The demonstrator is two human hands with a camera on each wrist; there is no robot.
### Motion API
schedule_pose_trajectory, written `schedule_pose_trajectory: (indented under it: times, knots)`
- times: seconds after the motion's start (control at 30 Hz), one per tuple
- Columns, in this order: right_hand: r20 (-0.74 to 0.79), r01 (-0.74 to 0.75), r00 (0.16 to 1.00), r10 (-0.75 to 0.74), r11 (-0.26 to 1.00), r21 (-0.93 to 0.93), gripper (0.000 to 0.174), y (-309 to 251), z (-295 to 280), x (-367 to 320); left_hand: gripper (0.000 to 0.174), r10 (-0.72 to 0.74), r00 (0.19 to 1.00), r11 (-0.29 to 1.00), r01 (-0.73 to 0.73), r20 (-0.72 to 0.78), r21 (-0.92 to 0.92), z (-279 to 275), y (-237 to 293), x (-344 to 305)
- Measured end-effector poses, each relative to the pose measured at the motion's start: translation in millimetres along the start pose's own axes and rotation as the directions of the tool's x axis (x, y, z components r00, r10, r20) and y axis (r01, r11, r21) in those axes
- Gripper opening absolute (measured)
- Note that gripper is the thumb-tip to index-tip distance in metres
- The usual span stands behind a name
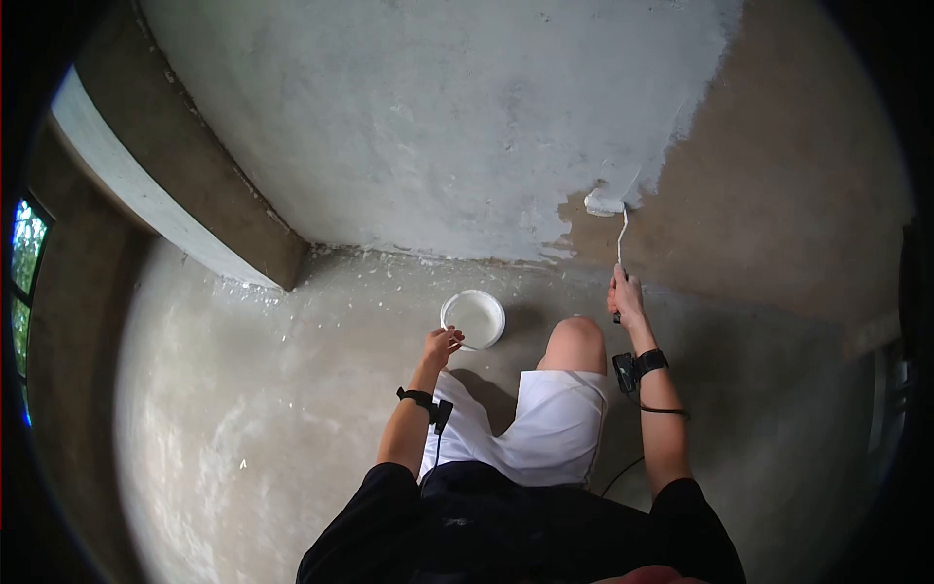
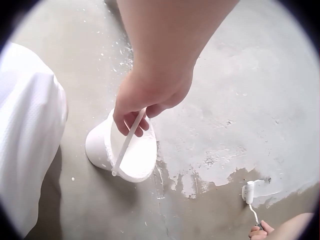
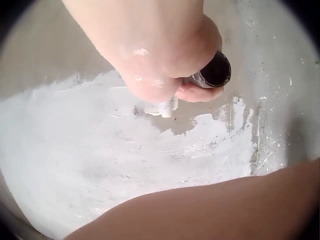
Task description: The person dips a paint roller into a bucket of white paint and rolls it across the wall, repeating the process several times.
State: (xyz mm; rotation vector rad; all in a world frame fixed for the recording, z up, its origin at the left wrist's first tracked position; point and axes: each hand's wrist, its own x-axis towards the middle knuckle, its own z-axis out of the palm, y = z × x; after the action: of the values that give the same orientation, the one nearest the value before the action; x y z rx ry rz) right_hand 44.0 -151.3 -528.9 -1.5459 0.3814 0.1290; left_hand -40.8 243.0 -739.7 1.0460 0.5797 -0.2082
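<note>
The right hand (image 1: 626, 295) grips the dark handle of a small paint roller (image 1: 605, 203), whose white sleeve lies against the wall beside a bare brown patch. In the right wrist view the fingers wrap the black handle (image 3: 216, 70), and the hand mostly hides the sleeve. The left hand (image 1: 445, 345) is at the near rim of a white bucket (image 1: 500, 317) on the floor. Seen from the left wrist, its curled fingers hold the thin white bail (image 2: 127, 142) above the bucket (image 2: 97, 145), which has pale paint inside.
White paint covers much of the wall (image 1: 438, 117); its right part (image 1: 788, 185) is brown. A ledge or beam (image 1: 185, 146) runs along the left. White specks dot the floor (image 1: 292, 360) near the wall's foot. The person's bent knee (image 1: 576, 343) is right of the bucket.
</note>
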Motion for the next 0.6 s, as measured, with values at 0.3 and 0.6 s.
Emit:
schedule_pose_trajectory:
  times: [0.3, 0.6]
  knots:
    - [-0.031, 0.218, 0.975, -0.220, 0.974, -0.054, 0.042, -60.6, 14.2, -16.9, 0.017, -0.081, 0.989, 0.996, 0.087, 0.126, -0.037, -16.8, -9.2, -51.5]
    - [-0.096, -0.009, 0.995, -0.015, 0.968, -0.251, 0.049, 62.6, -6.1, 43.2, 0.026, -0.027, 0.980, 1.000, 0.028, 0.199, -0.004, -13.9, -6.8, -51.7]
